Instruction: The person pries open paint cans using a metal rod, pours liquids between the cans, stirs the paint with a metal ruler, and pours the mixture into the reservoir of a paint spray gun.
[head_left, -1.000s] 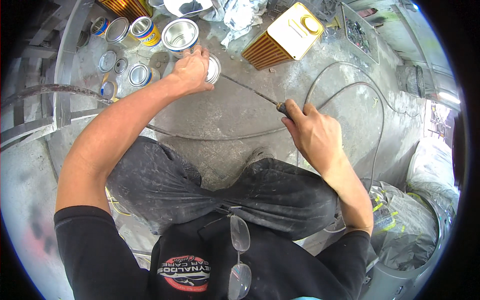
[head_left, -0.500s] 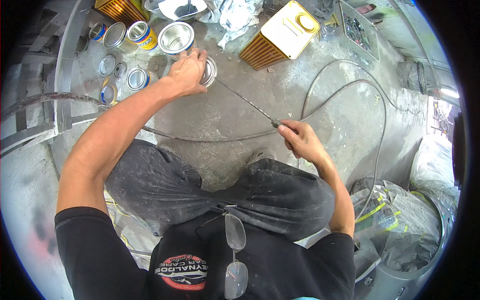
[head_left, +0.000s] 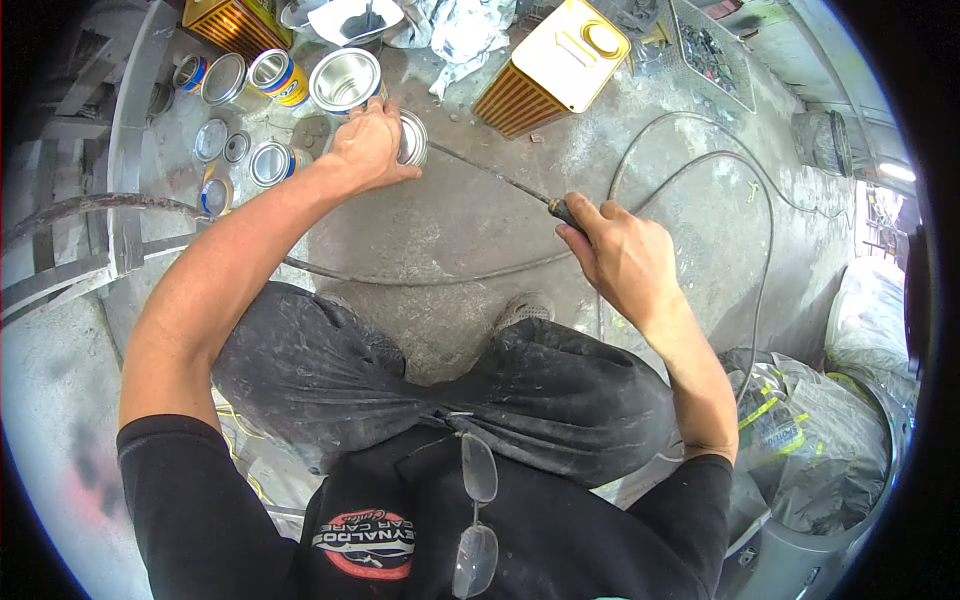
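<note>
My right hand (head_left: 628, 255) is wrapped round the dark handle of a long-shafted screwdriver (head_left: 500, 177). Its thin shaft runs up and left, with the tip at the rim of a lidded metal can (head_left: 412, 140) on the floor. Gripping that can from its left side is my left hand (head_left: 368, 148), thumb along the near edge; the hand hides much of the can. Just beyond my left fingers stands a larger, open metal can (head_left: 345, 82), shiny inside.
Left of my hand are several paint cans (head_left: 272, 162) and loose round lids (head_left: 211, 140). A striped rectangular tin (head_left: 540, 80) stands beyond the screwdriver. A hose (head_left: 440, 280) crosses the floor before my feet. Plastic-covered material (head_left: 810, 440) lies at right.
My right hand has moved right and turned, showing its back, and the screwdriver now lies at a flatter angle. The left hand stays on the can.
</note>
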